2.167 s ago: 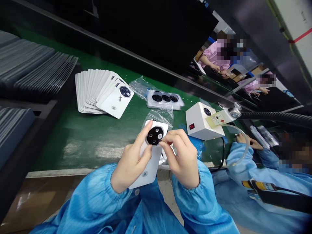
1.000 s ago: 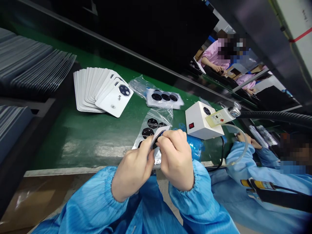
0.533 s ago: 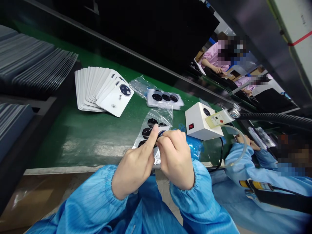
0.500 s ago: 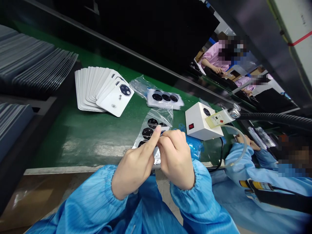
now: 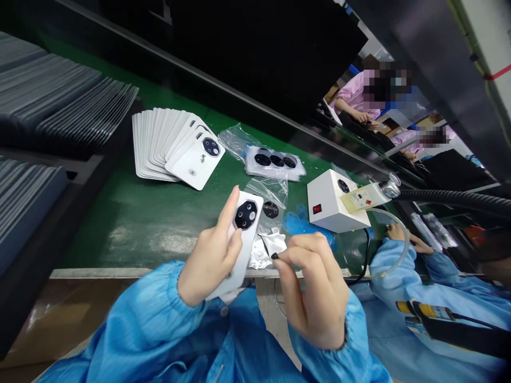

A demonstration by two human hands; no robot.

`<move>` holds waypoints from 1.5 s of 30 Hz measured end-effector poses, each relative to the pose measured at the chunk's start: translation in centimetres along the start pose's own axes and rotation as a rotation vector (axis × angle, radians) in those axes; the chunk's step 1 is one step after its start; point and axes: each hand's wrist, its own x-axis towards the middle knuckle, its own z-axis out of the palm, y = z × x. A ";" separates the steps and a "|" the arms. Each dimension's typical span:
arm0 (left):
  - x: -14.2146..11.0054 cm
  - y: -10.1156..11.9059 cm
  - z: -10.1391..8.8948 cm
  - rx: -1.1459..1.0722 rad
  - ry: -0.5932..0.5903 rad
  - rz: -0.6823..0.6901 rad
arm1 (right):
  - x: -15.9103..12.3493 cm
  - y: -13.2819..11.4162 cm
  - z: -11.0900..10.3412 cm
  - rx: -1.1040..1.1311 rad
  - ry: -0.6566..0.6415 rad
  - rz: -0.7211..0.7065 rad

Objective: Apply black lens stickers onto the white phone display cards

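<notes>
My left hand grips a white phone back cover, tilted, with an octagonal black camera plate near its upper end. The index finger runs along the cover's left edge and the thumb rests below the plate. Apart from it on the right, my right hand pinches a tiny black piece between thumb and fingertips; its exact kind is too small to tell. Behind the cover lies a clear plastic bag with a black octagonal plate. Crumpled white film sits near my right fingertips.
Fanned white back covers lie at left, beside racks of panels. A stack of bagged black plates lies behind. On the right stand a white box with a red switch and a bottle. A co-worker's blue sleeve is at right.
My hands have moved apart, the right one toward the lower right with the tiny black piece. The back cover in my left hand now shows plainly, its camera plate facing up.
</notes>
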 end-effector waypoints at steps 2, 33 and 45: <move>0.3 -0.3 -0.2 -0.068 0.010 0.006 | 0.1 0.2 0.1 -0.003 0.010 -0.006; -0.3 -4.9 -2.1 0.149 0.033 -0.264 | 2.6 4.7 4.3 0.047 -0.139 0.072; -3.6 -6.8 -4.7 0.530 0.086 -0.025 | 4.6 2.1 8.7 0.043 -0.464 -0.073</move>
